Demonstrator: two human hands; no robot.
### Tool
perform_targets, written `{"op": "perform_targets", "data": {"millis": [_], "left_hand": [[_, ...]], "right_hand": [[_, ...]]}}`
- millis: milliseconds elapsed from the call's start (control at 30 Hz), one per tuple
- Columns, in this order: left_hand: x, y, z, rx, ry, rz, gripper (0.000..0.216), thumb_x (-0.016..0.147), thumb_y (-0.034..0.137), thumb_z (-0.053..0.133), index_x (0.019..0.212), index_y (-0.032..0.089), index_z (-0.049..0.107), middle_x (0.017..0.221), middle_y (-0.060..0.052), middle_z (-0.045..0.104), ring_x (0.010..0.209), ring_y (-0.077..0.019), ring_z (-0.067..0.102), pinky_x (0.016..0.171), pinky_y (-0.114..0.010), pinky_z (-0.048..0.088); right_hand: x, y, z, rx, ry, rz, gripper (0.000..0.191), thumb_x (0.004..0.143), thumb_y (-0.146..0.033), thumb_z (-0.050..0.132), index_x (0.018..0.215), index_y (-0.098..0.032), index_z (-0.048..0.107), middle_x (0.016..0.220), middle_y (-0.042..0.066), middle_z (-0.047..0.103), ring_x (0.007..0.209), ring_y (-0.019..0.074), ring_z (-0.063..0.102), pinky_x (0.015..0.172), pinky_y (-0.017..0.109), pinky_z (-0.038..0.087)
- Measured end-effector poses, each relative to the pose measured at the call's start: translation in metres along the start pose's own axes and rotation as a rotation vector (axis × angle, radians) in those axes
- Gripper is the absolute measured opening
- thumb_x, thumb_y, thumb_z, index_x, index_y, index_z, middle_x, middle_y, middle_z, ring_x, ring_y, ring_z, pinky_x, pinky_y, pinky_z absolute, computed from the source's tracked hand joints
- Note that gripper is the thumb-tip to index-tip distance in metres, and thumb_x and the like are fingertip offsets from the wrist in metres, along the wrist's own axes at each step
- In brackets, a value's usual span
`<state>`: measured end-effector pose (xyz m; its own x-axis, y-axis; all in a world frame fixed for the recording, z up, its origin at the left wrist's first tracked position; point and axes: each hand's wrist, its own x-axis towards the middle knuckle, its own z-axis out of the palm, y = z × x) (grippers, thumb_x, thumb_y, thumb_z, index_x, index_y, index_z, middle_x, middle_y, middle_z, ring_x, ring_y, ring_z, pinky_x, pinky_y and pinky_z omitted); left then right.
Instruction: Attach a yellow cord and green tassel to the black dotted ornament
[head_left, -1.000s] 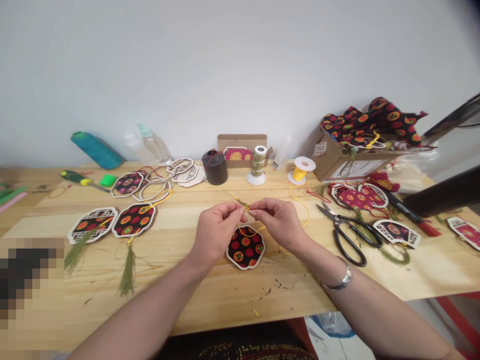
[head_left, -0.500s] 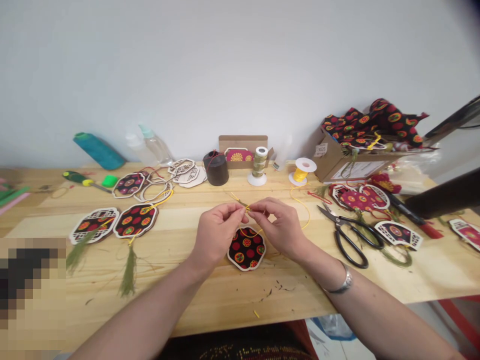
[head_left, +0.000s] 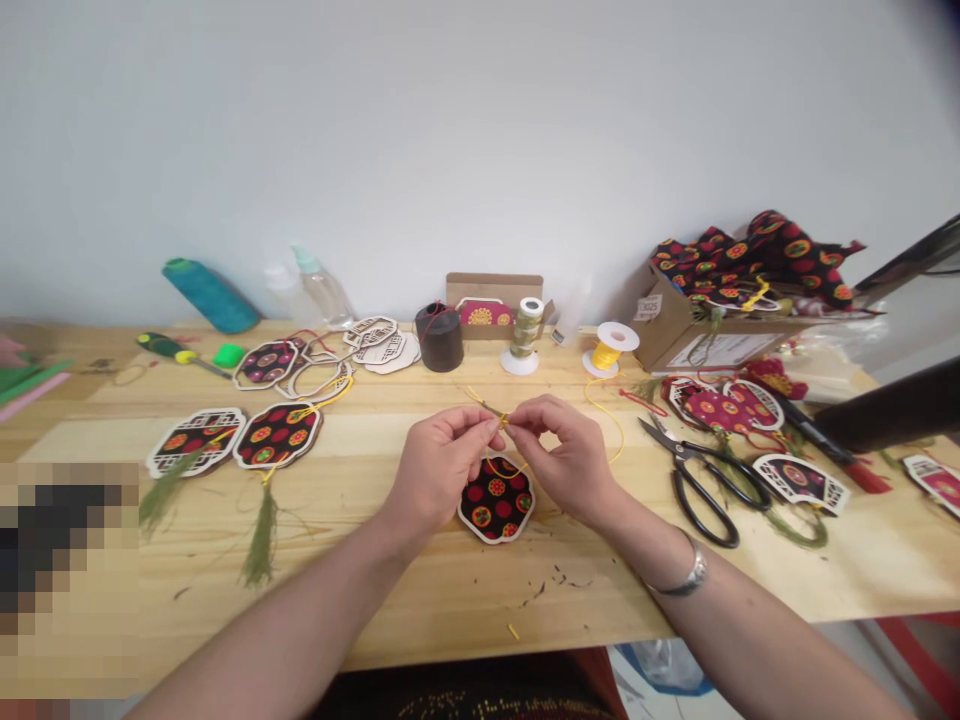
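Yellow cord [head_left: 504, 418] is pinched between the fingertips of left hand [head_left: 439, 465] and right hand [head_left: 566, 455], meeting just above the floral pendant [head_left: 496, 497] (lying flat); its loop hangs toward it, both hands equally near.

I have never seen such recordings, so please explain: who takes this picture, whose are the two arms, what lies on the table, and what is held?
There is no machine. A person wears one camera on the head, so you look down at that person's own arms. The left hand and the right hand each pinch a yellow cord above a small flowered ornament lying on the wooden table. At the left lie similar ornaments with green tassels; at the right, black scissors; behind, a yellow spool and a cardboard box of patterned fabric.
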<state>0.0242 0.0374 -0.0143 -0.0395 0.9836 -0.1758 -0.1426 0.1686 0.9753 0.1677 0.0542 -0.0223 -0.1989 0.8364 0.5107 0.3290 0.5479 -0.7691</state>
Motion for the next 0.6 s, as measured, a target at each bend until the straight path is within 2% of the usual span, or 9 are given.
{"op": "perform_targets", "data": {"millis": [167,400,600], "left_hand": [[0.0014,0.0007,-0.0005,-0.066,-0.025,-0.042,0.013,0.071,0.025,0.066,0.069,0.012,0.065,0.06,0.0,0.062,0.038,-0.001,0.034,0.037,-0.016,0.025],[0.0014,0.0017,-0.0015,-0.084,-0.054,-0.051,0.014,0.072,0.024,0.065,0.068,0.011,0.065,0.06,0.0,0.061,0.038,-0.0006,0.035,0.037,-0.015,0.024],[0.0018,0.0022,-0.0015,-0.101,-0.051,-0.065,0.014,0.071,0.025,0.066,0.07,0.011,0.065,0.059,0.0,0.06,0.037,-0.0007,0.034,0.037,-0.016,0.023]], "right_hand": [[-0.0002,0.0022,-0.0017,-0.044,-0.015,-0.098,0.011,0.081,-0.011,0.053,0.081,-0.018,0.061,0.081,0.004,0.062,0.073,0.0133,0.057,0.064,0.027,0.049],[-0.0003,0.0038,-0.0023,-0.039,-0.032,-0.102,0.012,0.08,-0.008,0.055,0.085,-0.018,0.06,0.082,0.004,0.062,0.069,0.0117,0.056,0.065,0.026,0.049],[0.0002,0.0061,-0.002,-0.064,-0.034,-0.155,0.031,0.082,-0.008,0.054,0.111,-0.02,0.059,0.086,0.004,0.065,0.072,0.0124,0.059,0.068,0.027,0.052]]}}
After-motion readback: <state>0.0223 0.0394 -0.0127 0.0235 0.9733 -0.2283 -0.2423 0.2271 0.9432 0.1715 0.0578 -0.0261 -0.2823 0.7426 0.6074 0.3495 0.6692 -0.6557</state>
